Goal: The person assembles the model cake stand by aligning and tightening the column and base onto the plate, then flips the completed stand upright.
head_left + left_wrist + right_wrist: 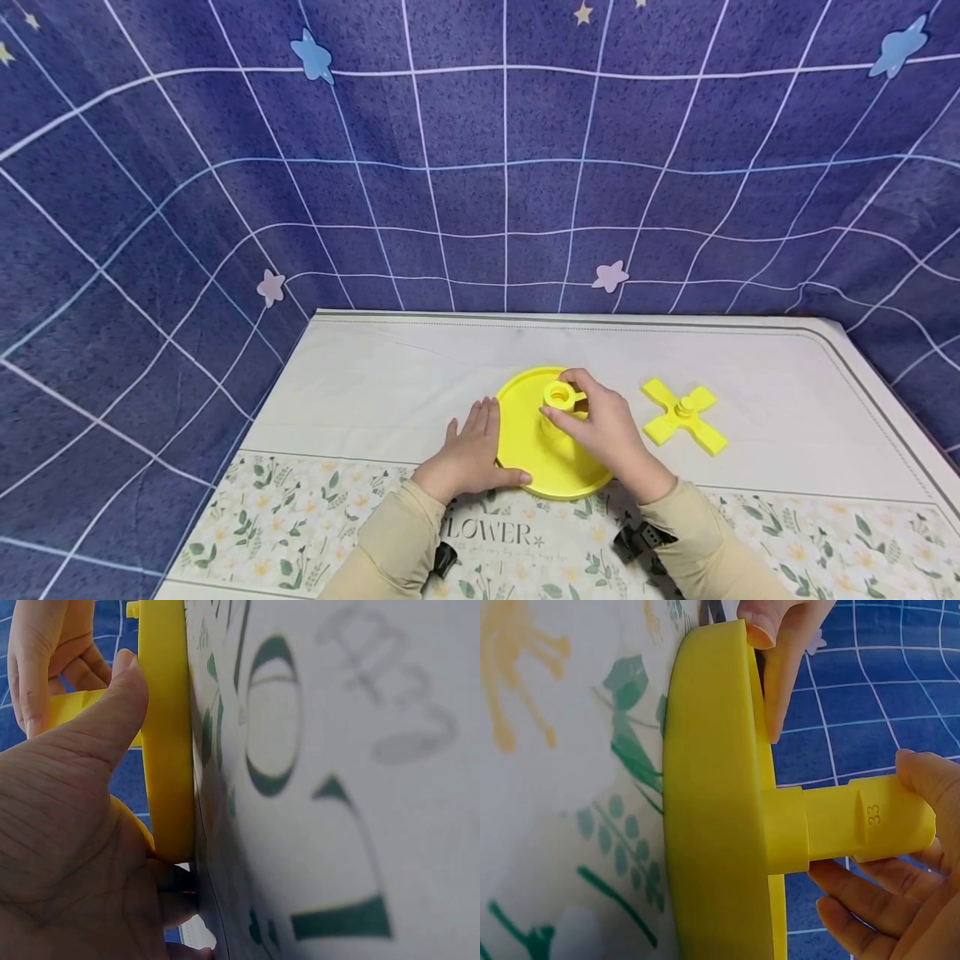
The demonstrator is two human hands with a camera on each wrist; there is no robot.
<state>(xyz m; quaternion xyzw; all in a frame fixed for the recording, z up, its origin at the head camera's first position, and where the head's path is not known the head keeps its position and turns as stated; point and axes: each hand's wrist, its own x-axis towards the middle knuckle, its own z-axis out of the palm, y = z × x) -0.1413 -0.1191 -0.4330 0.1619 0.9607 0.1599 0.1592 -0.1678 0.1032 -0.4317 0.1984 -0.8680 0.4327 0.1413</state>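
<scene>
A round yellow tray with a raised rim lies flat, a short post standing at its middle. My right hand pinches a yellow hollow cylinder between thumb and fingers, upright over that post. In the right wrist view the cylinder meets the collar of the post and bears the number 33. My left hand rests against the tray's left side, fingers straight and thumb spread along the near rim. In the left wrist view its thumb touches the rim.
To the right of the tray lies a yellow cross-shaped piece with a peg at its centre. A white, flower-printed cloth covers the table. Behind it hangs a blue gridded curtain with stars.
</scene>
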